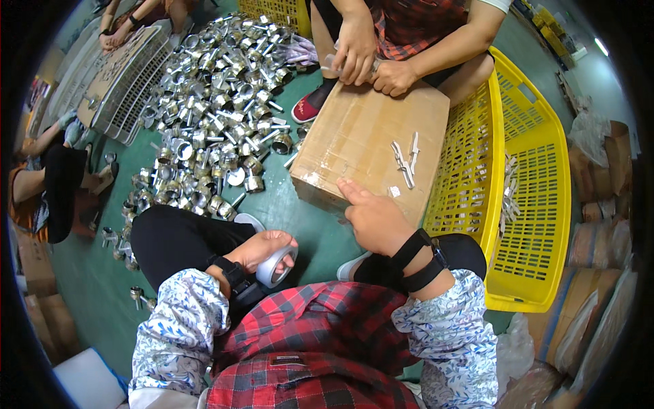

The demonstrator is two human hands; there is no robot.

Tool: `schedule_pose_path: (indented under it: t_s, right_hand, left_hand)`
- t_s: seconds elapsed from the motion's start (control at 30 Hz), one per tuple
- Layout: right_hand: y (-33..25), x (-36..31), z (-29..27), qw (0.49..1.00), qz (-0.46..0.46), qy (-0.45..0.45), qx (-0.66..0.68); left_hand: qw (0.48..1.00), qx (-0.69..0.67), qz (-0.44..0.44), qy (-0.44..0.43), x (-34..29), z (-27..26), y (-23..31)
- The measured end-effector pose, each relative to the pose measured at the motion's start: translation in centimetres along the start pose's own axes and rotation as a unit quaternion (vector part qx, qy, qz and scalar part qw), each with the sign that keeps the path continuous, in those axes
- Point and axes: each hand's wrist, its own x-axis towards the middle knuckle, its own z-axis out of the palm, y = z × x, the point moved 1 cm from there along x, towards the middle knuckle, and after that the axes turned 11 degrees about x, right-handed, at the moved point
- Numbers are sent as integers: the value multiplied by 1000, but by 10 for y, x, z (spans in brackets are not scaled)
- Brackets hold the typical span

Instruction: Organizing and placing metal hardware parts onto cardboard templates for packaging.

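The cardboard box (361, 146) sits on the green floor (95, 286) — the right hand (375, 218) rests its extended forefinger on the near edge. The left hand (262, 249) curls closed around a tape roll (274, 267) — fingers wrapped over its rim.

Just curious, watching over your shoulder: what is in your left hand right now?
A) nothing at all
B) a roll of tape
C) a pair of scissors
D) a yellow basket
B: the left hand grips a roll of tape by the knee, while the right hand touches the cardboard box.
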Motion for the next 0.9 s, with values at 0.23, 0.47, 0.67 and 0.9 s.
schedule_pose_path:
  t_s: [0.23, 0.47, 0.67, 0.9]
  right_hand:
    - [6, 0, 5, 1000, -7, 13, -21]
    - [5, 0, 7, 999, -9, 21, -23]
    - [4, -1, 5, 1000, -1, 15, -26]
    - [3, 1, 6, 999, -23, 37, 10]
  left_hand:
    - [999, 34, 13, 14, -3, 1, 0]
    - [999, 23, 13, 39, 0, 2, -8]
    - [998, 28, 27, 48, -1, 6, -11]
    - [998, 27, 49, 41, -1, 6, -13]
